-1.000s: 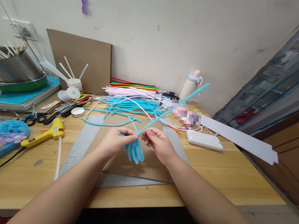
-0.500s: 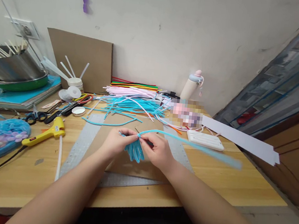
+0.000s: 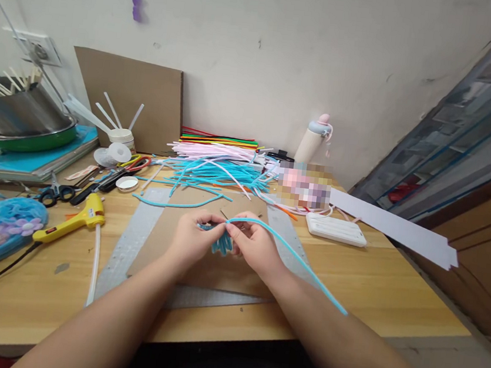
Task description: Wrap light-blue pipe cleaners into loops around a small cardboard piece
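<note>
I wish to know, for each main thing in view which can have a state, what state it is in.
left hand: pinching the blue bundle
right hand: pinching close beside it
blue bundle: looped, held between both hands
long blue stem: curved, arching to the right
glue gun: lying down
bottle: standing, lid on
white jar: open, sticks inside
round lid: lying flat
cardboard panel: standing on edge

We see a metal pot (image 3: 30, 109) at nine o'clock, upright cardboard (image 3: 152, 93) at ten, a bottle (image 3: 308, 144) at two, white card (image 3: 400, 227) at three.
</note>
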`<state>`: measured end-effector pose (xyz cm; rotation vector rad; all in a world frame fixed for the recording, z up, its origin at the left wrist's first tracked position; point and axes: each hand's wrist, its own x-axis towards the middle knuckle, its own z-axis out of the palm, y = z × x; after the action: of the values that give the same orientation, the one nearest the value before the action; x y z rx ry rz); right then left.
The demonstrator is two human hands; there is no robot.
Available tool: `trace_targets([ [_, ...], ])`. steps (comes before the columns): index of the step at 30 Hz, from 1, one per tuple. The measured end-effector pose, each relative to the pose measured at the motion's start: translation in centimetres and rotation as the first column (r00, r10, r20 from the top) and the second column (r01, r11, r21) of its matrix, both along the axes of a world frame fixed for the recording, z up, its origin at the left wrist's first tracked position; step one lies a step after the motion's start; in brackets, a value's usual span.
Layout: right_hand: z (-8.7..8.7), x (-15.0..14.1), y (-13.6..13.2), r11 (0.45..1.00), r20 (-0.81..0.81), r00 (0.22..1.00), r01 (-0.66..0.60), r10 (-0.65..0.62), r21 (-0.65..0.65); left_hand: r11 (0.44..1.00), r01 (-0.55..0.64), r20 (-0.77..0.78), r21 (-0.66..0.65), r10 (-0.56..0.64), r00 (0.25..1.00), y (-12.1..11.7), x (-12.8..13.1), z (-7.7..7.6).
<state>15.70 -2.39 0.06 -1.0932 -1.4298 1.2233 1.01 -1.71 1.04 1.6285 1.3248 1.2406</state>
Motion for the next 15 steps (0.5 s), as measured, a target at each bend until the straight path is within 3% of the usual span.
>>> trace_targets([
  [3, 0.22, -0.01, 0.14, 0.999, -0.063, 0.998, 0.003, -0.006, -0.041, 0.998, 0.006, -0.074, 0.065, -0.001, 0.997, -0.53, 0.31, 0.24],
  [6, 0.48, 0.1, 0.25, 0.993, -0.144, 0.99, -0.019, 0.002, -0.113, 0.998, 0.06, -0.07, 0.021, -0.058, 0.996, -0.6, 0.34, 0.37],
  [9, 0.64, 0.25, 0.37, 0.985, -0.217, 0.976, -0.062, 0.025, -0.164, 0.994, 0.101, -0.006, -0.048, -0.101, 0.995, -0.3, 0.25, 0.18],
  [15, 0.59, 0.42, 0.46, 0.98, -0.212, 0.976, -0.091, 0.052, -0.179, 0.97, 0.107, 0.196, -0.22, -0.064, 0.979, 0.22, 0.21, -0.12],
])
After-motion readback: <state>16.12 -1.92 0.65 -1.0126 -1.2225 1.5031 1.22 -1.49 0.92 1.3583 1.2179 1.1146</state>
